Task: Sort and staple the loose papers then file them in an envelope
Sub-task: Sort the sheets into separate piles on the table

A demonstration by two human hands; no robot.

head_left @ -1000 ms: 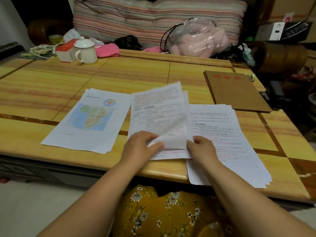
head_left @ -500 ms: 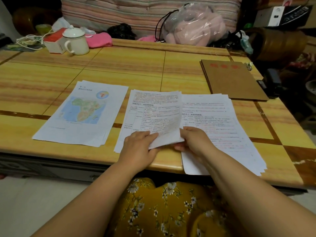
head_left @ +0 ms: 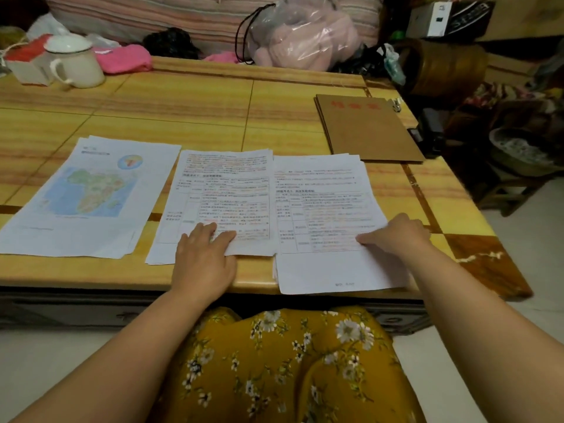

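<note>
Three paper stacks point(head_left: 225, 190), envelope point(head_left: 366, 129) beyond, mug point(head_left: 76, 62) far-left

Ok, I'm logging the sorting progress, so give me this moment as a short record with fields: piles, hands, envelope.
piles: three on the table; map pile left, middle pile, right pile overhanging the near edge
left hand: fingers flat on the middle pile
right hand: rests on the right pile's right edge
envelope: brown envelope lying flat at the far right, apart from the piles
stapling: cannot tell

Three flat paper stacks point(head_left: 227, 190) lie side by side; the brown envelope point(head_left: 366, 129) lies far right.
</note>
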